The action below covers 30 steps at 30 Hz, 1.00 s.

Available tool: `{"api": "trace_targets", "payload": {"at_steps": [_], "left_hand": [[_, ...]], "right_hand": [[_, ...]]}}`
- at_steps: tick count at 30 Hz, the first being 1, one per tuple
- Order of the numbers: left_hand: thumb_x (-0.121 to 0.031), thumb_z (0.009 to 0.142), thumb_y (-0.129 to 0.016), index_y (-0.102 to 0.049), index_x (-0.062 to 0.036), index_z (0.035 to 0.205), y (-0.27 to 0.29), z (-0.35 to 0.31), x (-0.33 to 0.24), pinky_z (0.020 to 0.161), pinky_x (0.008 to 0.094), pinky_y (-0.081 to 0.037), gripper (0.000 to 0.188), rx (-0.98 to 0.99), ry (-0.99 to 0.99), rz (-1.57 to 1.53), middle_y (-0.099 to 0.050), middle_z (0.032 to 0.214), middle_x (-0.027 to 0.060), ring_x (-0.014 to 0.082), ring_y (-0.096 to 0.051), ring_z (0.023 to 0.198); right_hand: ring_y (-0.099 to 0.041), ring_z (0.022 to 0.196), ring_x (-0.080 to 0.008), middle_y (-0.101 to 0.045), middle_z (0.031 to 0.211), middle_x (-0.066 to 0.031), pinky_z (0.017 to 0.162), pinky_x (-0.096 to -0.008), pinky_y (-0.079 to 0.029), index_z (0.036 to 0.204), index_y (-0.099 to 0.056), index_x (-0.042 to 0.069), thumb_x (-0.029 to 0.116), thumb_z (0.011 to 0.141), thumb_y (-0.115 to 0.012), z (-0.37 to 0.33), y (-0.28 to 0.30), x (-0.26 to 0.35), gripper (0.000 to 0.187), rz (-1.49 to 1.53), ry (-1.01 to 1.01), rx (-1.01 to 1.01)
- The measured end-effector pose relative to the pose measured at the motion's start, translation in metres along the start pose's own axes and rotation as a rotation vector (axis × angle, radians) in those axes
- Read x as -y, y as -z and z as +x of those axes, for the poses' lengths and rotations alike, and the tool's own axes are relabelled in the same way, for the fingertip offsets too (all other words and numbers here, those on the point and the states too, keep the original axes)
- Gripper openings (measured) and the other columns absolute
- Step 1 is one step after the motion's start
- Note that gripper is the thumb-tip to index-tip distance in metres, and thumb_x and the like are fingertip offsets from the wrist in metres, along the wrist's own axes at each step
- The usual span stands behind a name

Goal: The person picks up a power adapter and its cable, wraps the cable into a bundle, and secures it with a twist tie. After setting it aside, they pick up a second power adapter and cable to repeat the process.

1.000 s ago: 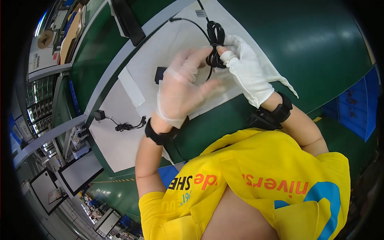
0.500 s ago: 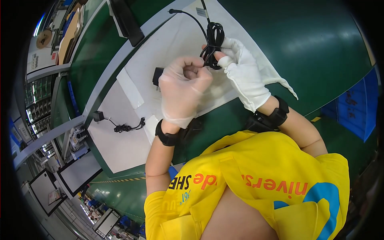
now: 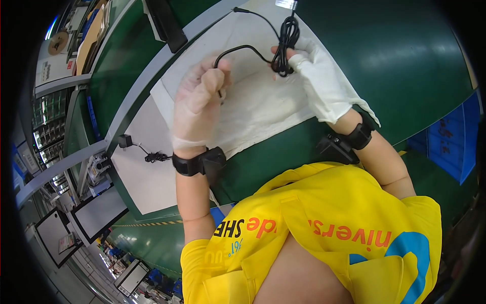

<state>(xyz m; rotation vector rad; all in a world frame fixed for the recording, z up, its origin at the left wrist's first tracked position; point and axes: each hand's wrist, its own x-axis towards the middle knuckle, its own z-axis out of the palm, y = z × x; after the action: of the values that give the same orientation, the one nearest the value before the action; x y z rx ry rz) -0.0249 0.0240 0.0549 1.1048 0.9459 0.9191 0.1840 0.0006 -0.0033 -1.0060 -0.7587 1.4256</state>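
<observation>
A black cable [image 3: 288, 39] hangs as a tied, coiled bundle over the white cloth, with my gloved right hand [image 3: 320, 80] closed on its lower end. From the bundle a thick strand [image 3: 243, 47] arches left into my left hand [image 3: 198, 96], whose gloved fingers are closed around it. A short dark piece shows below those fingers; its kind is hard to make out. A thin strand ends in a small black plug [image 3: 240, 9] beyond my hands. A white label [image 3: 286, 3] is attached near the top of the bundle.
White cloth [image 3: 258, 119] covers part of the green table [image 3: 385, 55]. A second black adapter [image 3: 124, 141] with a coiled cord lies on the pale sheet at left. A grey frame bar [image 3: 132, 99] curves along the left edge. A blue bin [image 3: 450, 137] stands at right.
My left hand has moved left, drawing a strand out from the bundle. My right hand and the bundle have shifted up and right. The black adapter by my left hand no longer shows.
</observation>
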Motion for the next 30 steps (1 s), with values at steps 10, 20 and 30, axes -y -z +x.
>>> {"api": "trace_targets", "payload": {"at_steps": [10, 20, 30], "left_hand": [[-0.012, 0.095, -0.055, -0.051, -0.0053, 0.106, -0.02, -0.001, 0.017, 0.08, 0.0308, -0.048, 0.013, 0.228, -0.209, -0.026, -0.066, 0.097, 0.0097, 0.015, -0.059, 0.09], [-0.014, 0.081, -0.068, -0.059, -0.0076, 0.087, -0.035, -0.001, 0.02, 0.066, 0.0386, -0.043, 0.012, -0.068, -0.552, 1.288, -0.062, 0.081, 0.0061, 0.027, -0.055, 0.07], [-0.012, 0.078, -0.069, -0.06, -0.0075, 0.097, -0.041, -0.007, 0.017, 0.076, 0.0389, -0.041, 0.022, -0.136, -0.462, 1.251, -0.066, 0.081, 0.0041, 0.0245, -0.059, 0.079]], "right_hand": [[-0.06, 0.088, -0.0146, -0.06, 0.101, -0.0067, 0.075, -0.0293, -0.054, 0.119, -0.049, -0.001, 0.003, 0.093, -0.052, -0.016, -0.034, -0.005, 0.026, -0.032, -0.208, 0.003], [-0.058, 0.095, -0.0117, -0.062, 0.108, -0.0065, 0.084, -0.0253, -0.048, 0.123, -0.052, 0.0, 0.015, 0.093, -0.06, -0.017, -0.028, 0.004, 0.034, 0.089, -0.144, 0.035], [-0.055, 0.095, -0.0097, -0.062, 0.106, -0.0049, 0.084, -0.0224, -0.045, 0.12, -0.055, -0.001, 0.021, 0.094, -0.06, -0.02, -0.034, 0.017, 0.035, -0.133, -0.128, 0.069]]}}
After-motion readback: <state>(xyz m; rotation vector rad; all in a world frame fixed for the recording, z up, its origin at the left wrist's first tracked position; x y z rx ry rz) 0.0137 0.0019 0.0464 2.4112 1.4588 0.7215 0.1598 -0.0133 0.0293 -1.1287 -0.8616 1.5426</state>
